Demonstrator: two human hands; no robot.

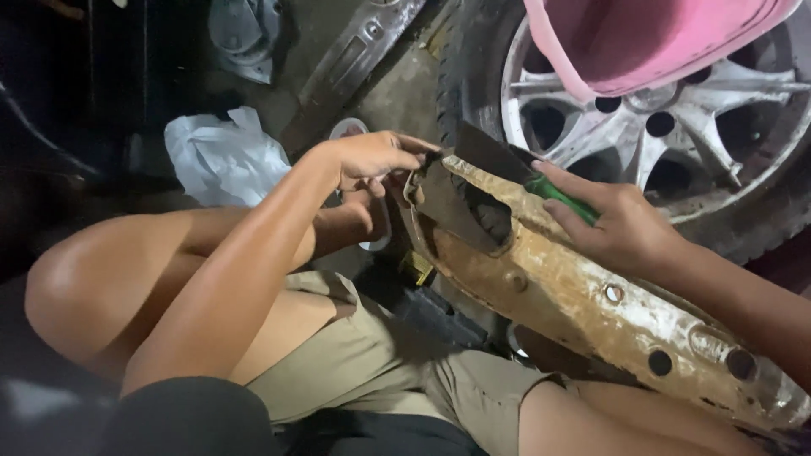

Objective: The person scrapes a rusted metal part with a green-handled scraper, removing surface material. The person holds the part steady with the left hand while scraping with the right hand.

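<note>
Left hand pinches end of long rusty perforated metal panel across lap. Right hand grips green-handled flat scraper, blade on panel. White alloy wheel just behind.

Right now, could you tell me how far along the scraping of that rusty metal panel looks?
Partly done. Bare pale patches show on the lower stretch of the rusty panel, so some coating seems scraped off already. In hand: the right hand holds a green-handled scraper against the panel's upper end, while the left hand steadies that end. Left: brown rust covers most of the surface, especially around the holes.
</note>
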